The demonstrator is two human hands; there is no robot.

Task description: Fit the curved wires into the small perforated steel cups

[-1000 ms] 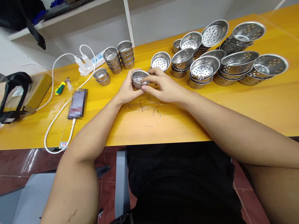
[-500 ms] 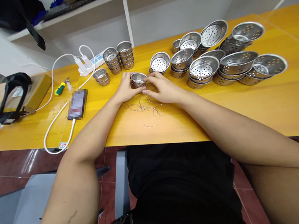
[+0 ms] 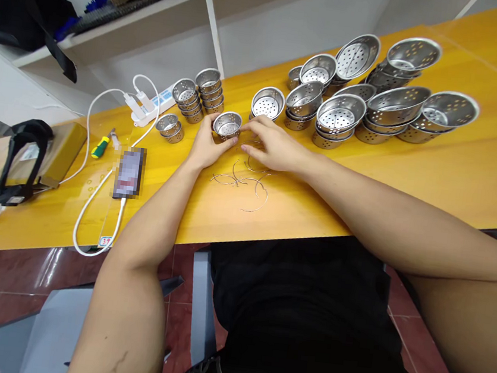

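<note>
A small perforated metal cup (image 3: 227, 124) is gripped at its side by my left hand (image 3: 206, 147), with the thumb along the near side and its open mouth tilted towards me. My right hand (image 3: 271, 146) hovers just to the right of the cup, fingers apart and nothing visible in them. Below my hands, several thin curved wires (image 3: 262, 195) lie loose on the yellow table (image 3: 209, 218). A perforated cup on a short stack (image 3: 267, 102) stands just behind my right hand.
Larger perforated cups (image 3: 341, 112) stand in stacks at the back right. Small cups (image 3: 208, 80) are stacked at the back left, beside a white power strip (image 3: 153, 110). Further left are a phone (image 3: 128, 174) on a white cable, a screwdriver (image 3: 100, 147) and a black frame-like object (image 3: 22, 161).
The small cup has risen and shifted slightly left in my left hand, its mouth now tipped more towards me. My right fingers have come away from its rim.
</note>
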